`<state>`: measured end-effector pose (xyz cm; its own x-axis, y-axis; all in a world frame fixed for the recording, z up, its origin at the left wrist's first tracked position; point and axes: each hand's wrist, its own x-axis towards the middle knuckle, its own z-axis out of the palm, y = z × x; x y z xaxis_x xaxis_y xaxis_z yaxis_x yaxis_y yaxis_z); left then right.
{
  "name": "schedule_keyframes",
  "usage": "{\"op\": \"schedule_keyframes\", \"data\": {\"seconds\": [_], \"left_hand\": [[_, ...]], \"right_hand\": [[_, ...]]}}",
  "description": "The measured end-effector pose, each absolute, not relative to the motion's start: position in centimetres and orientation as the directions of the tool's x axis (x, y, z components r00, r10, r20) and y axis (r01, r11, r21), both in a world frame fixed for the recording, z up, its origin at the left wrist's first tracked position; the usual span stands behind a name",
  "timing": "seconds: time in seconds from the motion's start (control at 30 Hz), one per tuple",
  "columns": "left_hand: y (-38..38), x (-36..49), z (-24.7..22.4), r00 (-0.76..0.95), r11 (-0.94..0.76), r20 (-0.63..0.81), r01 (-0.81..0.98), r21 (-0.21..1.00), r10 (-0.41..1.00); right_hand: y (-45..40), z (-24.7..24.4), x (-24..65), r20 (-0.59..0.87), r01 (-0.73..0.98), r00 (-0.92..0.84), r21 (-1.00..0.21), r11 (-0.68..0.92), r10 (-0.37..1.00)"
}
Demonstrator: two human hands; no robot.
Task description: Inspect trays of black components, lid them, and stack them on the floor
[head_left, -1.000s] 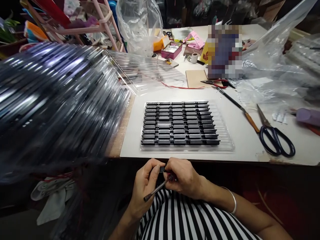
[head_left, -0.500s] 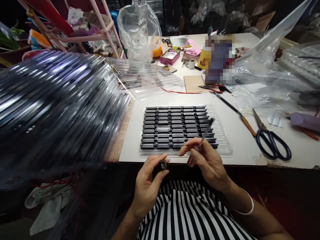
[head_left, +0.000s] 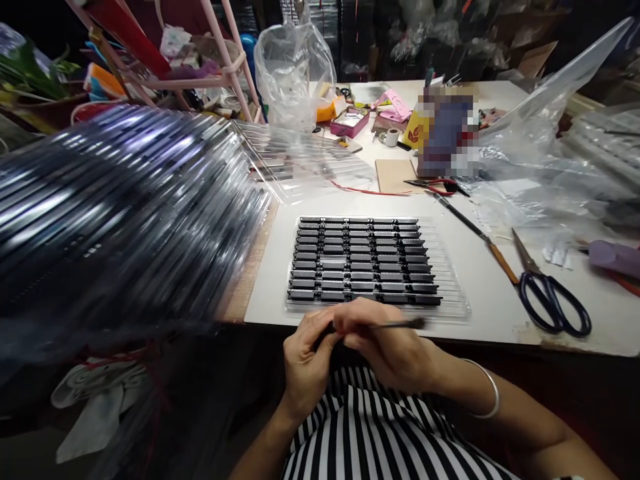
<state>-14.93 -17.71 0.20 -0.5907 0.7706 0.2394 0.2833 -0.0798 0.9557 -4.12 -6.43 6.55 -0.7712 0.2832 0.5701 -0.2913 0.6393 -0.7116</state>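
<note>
Closed in a pinch, our left grip (head_left: 306, 360) meets our right grip (head_left: 393, 347) just in front of the near edge of the white surface (head_left: 267, 287). Between our left fingertips we pinch a small black part (head_left: 331, 328), mostly hidden by our fingers. With the right grip, closed too, we hold a slim tool (head_left: 395, 325), its dark-tipped shaft pointing out to the right, roughly level and slightly blurred.

Beyond our 2 hands, we have 1 clear plastic tray (head_left: 454, 293) lying flat near the edge, with rows of black pieces (head_left: 364, 285) in it. Clear plastic shows at 1 spot in the 2nd column from the left, and along the right side.

To the right of the tray we see a long tool with a wooden handle (head_left: 503, 264), and beside it the blue-handled scissors (head_left: 537, 272), blades pointing away from us. Farther back, red-handled pliers (head_left: 435, 185) lie partly over a tan board (head_left: 393, 176), near a thin red wire (head_left: 367, 192).

At our left rises a big pile of shiny trays (head_left: 115, 213), dark and streaked with reflections. We wear a black-and-white striped garment (head_left: 367, 427) and a pale bangle (head_left: 495, 393) on the right arm.
</note>
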Motion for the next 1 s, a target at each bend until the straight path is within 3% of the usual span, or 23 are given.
{"op": "schedule_keyframes", "data": {"seconds": [0.1, 0.2, 0.37, 0.47, 0.63, 0.77, 1.0], "left_hand": [[-17.7, -15.0, 0.2, -0.594, -0.065, 0.225, 0.279, 0.958, 0.772], [-17.9, -14.9, 0.1, -0.593, -0.077, 0.226, 0.266, 0.961, 0.772], [-17.5, -16.3, 1.0, -0.651, -0.139, 0.319, 0.313, 0.939, 0.688], [-15.4, -19.0, 2.1, -0.673, -0.177, 0.416, 0.397, 0.901, 0.611], [-10.5, -22.6, 3.1, -0.497, -0.031, 0.500, 0.686, 0.727, 0.710], [-8.1, -22.9, 3.0, -0.386, -0.008, 0.472, 0.767, 0.641, 0.792], [-11.6, -26.1, 3.7, -0.488, 0.122, 0.516, 0.799, 0.589, 0.704]], "right_hand": [[-6.5, 6.1, -4.3, 0.622, -0.327, -0.724, -0.690, 0.646, 0.298], [-6.5, 5.6, -3.9, 0.580, -0.282, -0.753, -0.712, 0.643, 0.312], [-6.1, 5.2, -2.1, 0.551, -0.294, -0.582, -0.828, 0.477, 0.598], [-6.2, 4.6, -1.3, 0.463, -0.262, -0.531, -0.886, 0.382, 0.709], [-6.8, 3.1, -1.0, 0.334, -0.193, -0.612, -0.942, 0.275, 0.717], [-6.8, 2.9, -0.8, 0.310, -0.157, -0.626, -0.949, 0.274, 0.716], [-6.4, 2.4, -0.5, 0.285, -0.141, -0.620, -0.957, 0.254, 0.731]]}}
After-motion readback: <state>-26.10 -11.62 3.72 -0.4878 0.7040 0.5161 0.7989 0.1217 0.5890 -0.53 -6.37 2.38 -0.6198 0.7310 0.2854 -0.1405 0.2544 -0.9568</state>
